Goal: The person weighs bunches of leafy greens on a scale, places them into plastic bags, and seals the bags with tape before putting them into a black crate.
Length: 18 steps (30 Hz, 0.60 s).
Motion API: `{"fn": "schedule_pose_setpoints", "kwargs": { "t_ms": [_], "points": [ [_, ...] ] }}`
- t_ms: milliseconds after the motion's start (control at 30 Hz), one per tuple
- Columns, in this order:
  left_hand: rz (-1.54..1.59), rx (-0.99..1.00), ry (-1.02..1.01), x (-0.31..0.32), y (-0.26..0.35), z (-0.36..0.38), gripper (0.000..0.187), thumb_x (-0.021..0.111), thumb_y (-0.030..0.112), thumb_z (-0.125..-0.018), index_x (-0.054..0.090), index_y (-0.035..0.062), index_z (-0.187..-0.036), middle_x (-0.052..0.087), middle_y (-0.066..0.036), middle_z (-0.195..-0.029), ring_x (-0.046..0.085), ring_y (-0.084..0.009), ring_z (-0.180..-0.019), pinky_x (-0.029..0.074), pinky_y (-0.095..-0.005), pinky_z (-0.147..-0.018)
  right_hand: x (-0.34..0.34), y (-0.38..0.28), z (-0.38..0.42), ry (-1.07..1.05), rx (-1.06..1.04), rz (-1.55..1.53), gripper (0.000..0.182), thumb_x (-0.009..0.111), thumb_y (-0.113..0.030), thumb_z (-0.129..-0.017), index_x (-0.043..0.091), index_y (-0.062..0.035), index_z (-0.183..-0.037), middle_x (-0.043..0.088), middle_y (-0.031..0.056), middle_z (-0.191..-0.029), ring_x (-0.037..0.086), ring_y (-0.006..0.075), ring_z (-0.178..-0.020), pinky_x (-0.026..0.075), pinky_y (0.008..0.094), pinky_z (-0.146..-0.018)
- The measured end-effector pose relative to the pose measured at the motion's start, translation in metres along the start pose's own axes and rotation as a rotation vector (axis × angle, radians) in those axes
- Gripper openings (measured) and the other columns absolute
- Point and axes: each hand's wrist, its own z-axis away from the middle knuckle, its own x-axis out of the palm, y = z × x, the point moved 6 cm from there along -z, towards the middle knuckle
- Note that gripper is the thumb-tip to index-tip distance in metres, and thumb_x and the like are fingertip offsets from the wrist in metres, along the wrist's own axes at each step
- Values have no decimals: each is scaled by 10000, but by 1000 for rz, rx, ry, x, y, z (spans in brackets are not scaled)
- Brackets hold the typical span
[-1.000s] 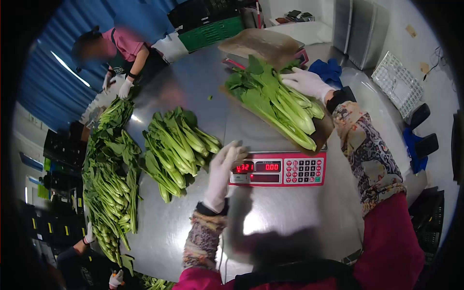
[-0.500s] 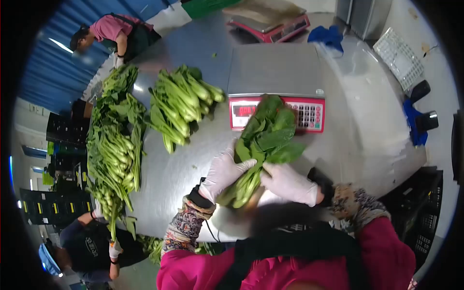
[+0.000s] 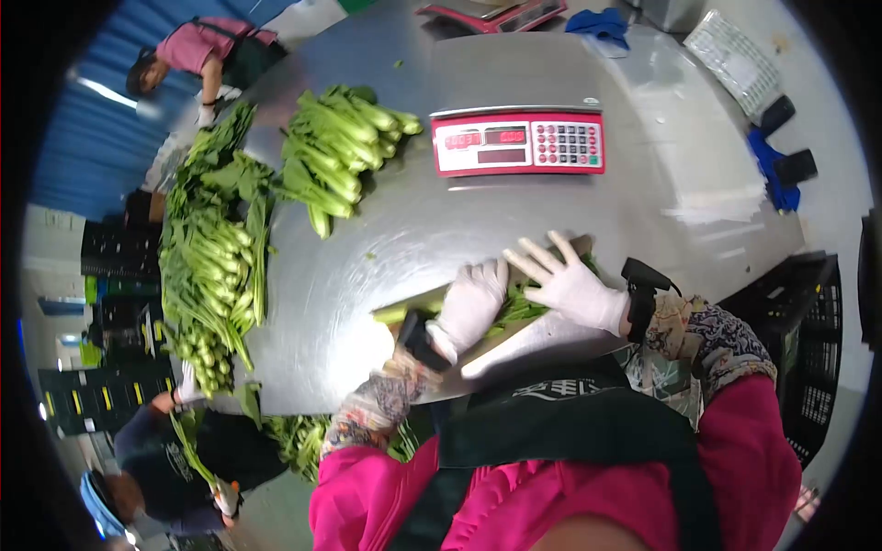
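Observation:
A bunch of leafy greens [image 3: 519, 310] lies crosswise near the table's front edge, with a brown sheet showing along its edges. My left hand [image 3: 470, 305], in a white glove, is closed over the middle of the bunch, fingers bent and together, hiding much of it. At the leafy end, my right hand [image 3: 581, 289], also gloved, is open with fingers spread over the leaves. Beyond both hands stands a red-fronted digital scale [image 3: 519, 142] with lit digits and a bare weighing plate.
Another heap of greens [image 3: 335, 151] lies left of the scale on the metal table [image 3: 331, 275]. A longer pile [image 3: 216, 271] runs along the left edge. Two people work there, one holding greens. A second scale [image 3: 514, 18] and blue cloth [image 3: 599, 26] are at the back; black crates [image 3: 813, 349] stand right.
The greens have gone from upright before the scale to lying crosswise nearer me. My left hand has moved onto their middle; my right hand has opened and spread. The view has shifted.

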Motion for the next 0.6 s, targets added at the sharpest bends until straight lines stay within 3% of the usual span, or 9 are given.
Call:
{"fn": "schedule_pose_setpoints", "kwargs": {
  "t_ms": [33, 100, 200, 267, 333, 367, 400, 500, 600],
  "points": [
    [96, 44, 47, -12, 11, 6, 439, 518, 127, -756, 507, -65, -1150, 579, -137, -1020, 592, -259, -922, 469, -361, -762, -1, 4, -5, -64, -19, -18, 173, 596, -194, -735, 670, -158, -888, 310, 178, -1487, 390, 314, -1308, 392, 469, -979],
    [241, 136, 157, -20, 26, 17, 499, 555, 147, -782, 481, -94, -1213, 565, -214, -1164, 589, -301, -1011, 468, -367, -841, 16, 2, 0, -249, -40, 23, 163, 583, -261, -755, 669, -177, -864, 376, 198, -1434, 557, 295, -1117, 494, 352, -803],
    [614, 237, -71, -23, 33, 11, 494, 598, 178, -826, 493, -78, -1234, 564, -224, -1225, 594, -316, -1044, 465, -396, -886, 43, -10, 36, -106, 172, -303, 207, 597, -345, -804, 642, -146, -839, 549, 180, -1237, 618, 277, -968, 506, 384, -750],
    [885, 275, -147, -48, 30, -4, 483, 647, 197, -827, 525, -28, -1237, 598, -208, -1191, 604, -317, -1049, 465, -400, -901, 19, -24, 76, -306, 236, -387, 254, 617, -374, -812, 618, -121, -838, 578, 161, -1200, 629, 286, -929, 513, 407, -690],
    [1241, 79, -70, -57, 19, -30, 466, 681, 180, -831, 549, 10, -1243, 640, -180, -1135, 621, -274, -1053, 473, -367, -908, 3, -33, 131, -167, 487, -471, 246, 661, -344, -789, 618, -111, -858, 613, 115, -1161, 647, 298, -784, 516, 398, -622],
    [1122, 172, 127, -59, 14, -49, 447, 688, 120, -834, 560, 33, -1253, 673, -145, -1083, 623, -226, -1070, 469, -319, -925, -12, -41, 156, -11, 619, -460, 193, 646, -303, -794, 626, -114, -827, 614, 71, -902, 633, 287, -717, 498, 417, -604],
    [1525, -95, 73, -49, 14, -63, 423, 687, 119, -836, 578, 32, -1236, 681, -123, -1072, 637, -198, -1032, 474, -309, -916, -21, -49, 179, -35, 747, -479, 219, 663, -305, -786, 625, -98, -846, 608, 69, -900, 627, 286, -696, 492, 412, -593],
    [1520, -163, 114, -31, 32, -117, 426, 704, 142, -815, 596, 32, -1212, 683, -121, -1065, 647, -199, -1002, 479, -310, -895, -41, -73, 253, 99, 1101, -362, 236, 723, -289, -738, 635, -73, -782, 624, 102, -793, 614, 305, -667, 471, 391, -568],
    [1349, 74, 186, -31, 94, -169, 433, 734, 228, -777, 633, 43, -1155, 681, -112, -1038, 631, -230, -1011, 467, -324, -912, -49, -89, 300, 218, 1340, -347, 244, 733, -285, -735, 633, -64, -757, 606, 122, -717, 602, 315, -641, 454, 390, -553]
  ]
}}
